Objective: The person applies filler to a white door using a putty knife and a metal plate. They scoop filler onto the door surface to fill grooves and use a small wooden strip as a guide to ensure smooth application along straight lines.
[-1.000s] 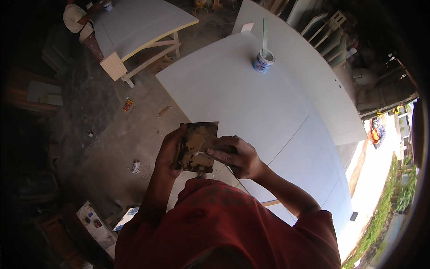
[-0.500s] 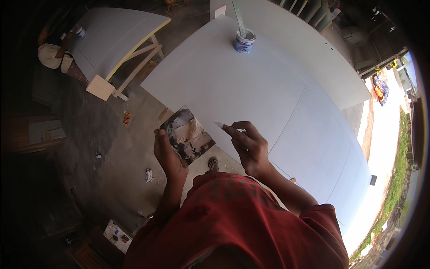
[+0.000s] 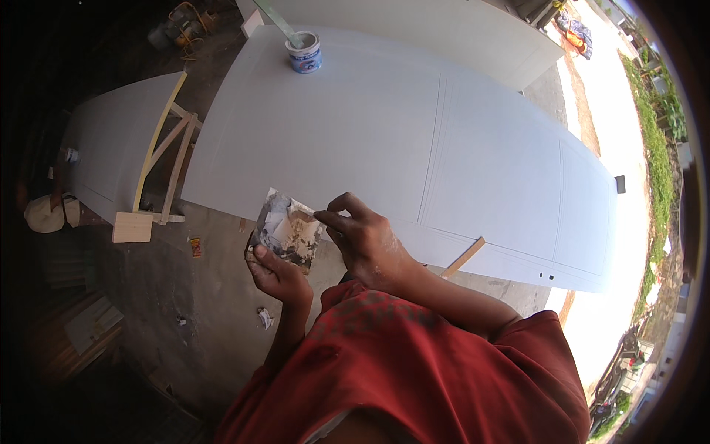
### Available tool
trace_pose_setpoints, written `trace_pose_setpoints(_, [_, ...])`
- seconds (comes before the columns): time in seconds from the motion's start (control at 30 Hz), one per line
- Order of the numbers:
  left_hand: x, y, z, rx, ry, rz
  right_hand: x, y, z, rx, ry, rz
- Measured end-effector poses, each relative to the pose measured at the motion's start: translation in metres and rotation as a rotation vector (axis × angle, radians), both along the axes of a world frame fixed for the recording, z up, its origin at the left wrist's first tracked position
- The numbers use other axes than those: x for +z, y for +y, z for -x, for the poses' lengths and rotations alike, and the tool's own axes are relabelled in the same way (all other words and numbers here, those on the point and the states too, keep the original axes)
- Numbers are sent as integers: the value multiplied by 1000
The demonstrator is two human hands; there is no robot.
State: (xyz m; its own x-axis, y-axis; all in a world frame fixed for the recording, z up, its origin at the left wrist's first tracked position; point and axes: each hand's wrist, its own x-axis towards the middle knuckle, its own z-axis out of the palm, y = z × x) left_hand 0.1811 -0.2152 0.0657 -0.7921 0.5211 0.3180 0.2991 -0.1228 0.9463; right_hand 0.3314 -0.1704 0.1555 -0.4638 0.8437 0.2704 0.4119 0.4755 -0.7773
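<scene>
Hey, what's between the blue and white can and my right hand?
In the head view, only bare pale panel lies between the can and your right hand.

Panel [image 3: 370, 111] looks smooth & matt, sq. plate [image 3: 305, 258] rough & smeared, shirt [image 3: 421, 362] matt cloth.

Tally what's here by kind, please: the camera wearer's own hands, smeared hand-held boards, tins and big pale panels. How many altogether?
Hands: 2 (left hand, right hand)
Smeared board: 1
Tins: 2 (near tin, far tin)
Panels: 3 (near panel, panel behind it, far-left panel)
Total: 8
</scene>
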Motion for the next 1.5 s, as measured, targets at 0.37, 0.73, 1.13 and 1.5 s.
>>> trace_pose_setpoints(0.37, [16, 22, -13, -876, -1099, 480, -23, -8, -97, 134, 139, -372])
trace_pose_setpoints(0.73, [31, 0, -62, -952, -1295, 444, -54, -96, -124, -87, 234, -366])
trace_pose_setpoints(1.13, [32, -45, -128, -1367, -1355, 30, -22, -119, -223, -456, 1252, 1133])
trace_pose_setpoints(1.5, [-18, -82, -199, -745, -844, 78, -125, -216, -320, -622, 1181, 1496])
